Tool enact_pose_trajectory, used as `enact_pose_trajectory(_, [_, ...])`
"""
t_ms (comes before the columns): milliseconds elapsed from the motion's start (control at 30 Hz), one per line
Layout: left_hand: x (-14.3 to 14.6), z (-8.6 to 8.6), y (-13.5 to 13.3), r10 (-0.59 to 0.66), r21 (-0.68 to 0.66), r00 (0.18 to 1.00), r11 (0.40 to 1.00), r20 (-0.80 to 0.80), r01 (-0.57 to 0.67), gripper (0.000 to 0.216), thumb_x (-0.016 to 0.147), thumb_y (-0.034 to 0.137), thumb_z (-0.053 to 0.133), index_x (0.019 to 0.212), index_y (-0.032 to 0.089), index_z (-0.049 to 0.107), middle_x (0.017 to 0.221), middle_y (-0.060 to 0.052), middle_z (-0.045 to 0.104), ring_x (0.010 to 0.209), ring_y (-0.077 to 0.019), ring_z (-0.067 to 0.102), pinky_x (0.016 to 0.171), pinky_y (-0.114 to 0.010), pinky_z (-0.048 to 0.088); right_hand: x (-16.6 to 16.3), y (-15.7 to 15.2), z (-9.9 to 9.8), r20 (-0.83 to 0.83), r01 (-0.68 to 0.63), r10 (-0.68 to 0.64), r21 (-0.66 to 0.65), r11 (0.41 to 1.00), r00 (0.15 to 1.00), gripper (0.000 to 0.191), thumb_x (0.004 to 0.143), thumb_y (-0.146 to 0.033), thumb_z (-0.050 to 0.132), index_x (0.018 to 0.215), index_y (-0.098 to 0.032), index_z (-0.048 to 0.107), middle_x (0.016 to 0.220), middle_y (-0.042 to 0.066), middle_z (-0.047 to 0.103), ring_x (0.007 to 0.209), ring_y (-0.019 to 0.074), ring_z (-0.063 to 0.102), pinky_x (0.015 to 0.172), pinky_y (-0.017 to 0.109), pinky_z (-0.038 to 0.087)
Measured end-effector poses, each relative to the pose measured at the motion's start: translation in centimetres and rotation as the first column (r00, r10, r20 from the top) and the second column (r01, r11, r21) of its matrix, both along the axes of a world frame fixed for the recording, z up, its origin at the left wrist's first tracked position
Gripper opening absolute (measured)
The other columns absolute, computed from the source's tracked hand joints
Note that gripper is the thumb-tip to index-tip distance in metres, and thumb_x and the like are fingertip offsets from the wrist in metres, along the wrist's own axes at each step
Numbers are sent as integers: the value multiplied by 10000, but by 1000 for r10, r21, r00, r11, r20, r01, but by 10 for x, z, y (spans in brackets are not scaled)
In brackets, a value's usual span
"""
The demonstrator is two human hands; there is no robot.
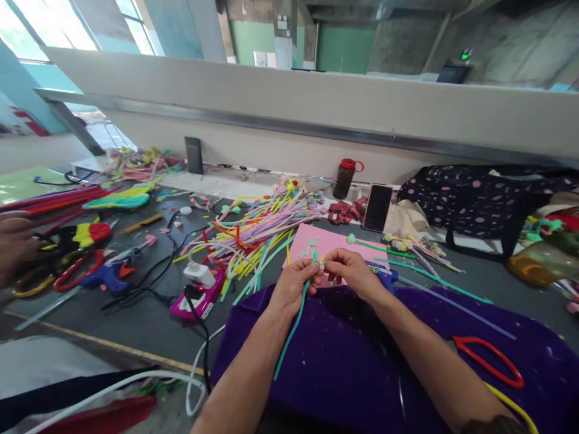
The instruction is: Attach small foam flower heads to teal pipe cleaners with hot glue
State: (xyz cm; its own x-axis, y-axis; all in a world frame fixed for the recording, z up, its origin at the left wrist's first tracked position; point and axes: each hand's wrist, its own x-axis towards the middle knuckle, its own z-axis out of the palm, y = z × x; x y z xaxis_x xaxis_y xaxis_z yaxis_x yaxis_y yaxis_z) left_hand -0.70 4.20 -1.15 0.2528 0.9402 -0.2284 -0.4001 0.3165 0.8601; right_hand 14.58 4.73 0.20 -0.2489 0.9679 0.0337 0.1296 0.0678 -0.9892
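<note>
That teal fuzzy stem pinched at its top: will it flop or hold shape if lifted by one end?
Likely light and bendable, not limp: the teal stem, pinched between left hand and right hand, hangs in a gentle curve over the purple cloth. Its fuzzy surface probably grips rather than slips. Thin, so unlikely to roll far.

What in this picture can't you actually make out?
Head view:
- Small bit pinched between left hand and right hand: too small, fingertips cover it.
- Green stem: top end hidden inside the left hand.
- Another person's hand: the rest cut off by the left edge.
- Phone: screen dark, nothing readable.
</note>
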Motion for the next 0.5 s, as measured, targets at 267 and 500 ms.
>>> enact_pose_trajectory(267, [0,2,-2,-44,14,998,999,-44,45,232,639,313,665,674,110,558,559,2,570,384,-44,454,333,-145,337,-4,-5,5,-5,-12,12,4,1000,1000,91,706,-242,542,699,-153,556,602,-21,552,484,74,488,457,186,374])
enact_pose_trajectory(500, [0,1,-3,-112,65,993,991,-25,113,241,672,345,631,668,119,547,538,8,554,361,-44,435,318,-150,320,-1,-5,8,-174,-121,90,-173,978,981,117,679,-257,579,684,-142,558,581,-19,560,445,60,456,421,172,332])
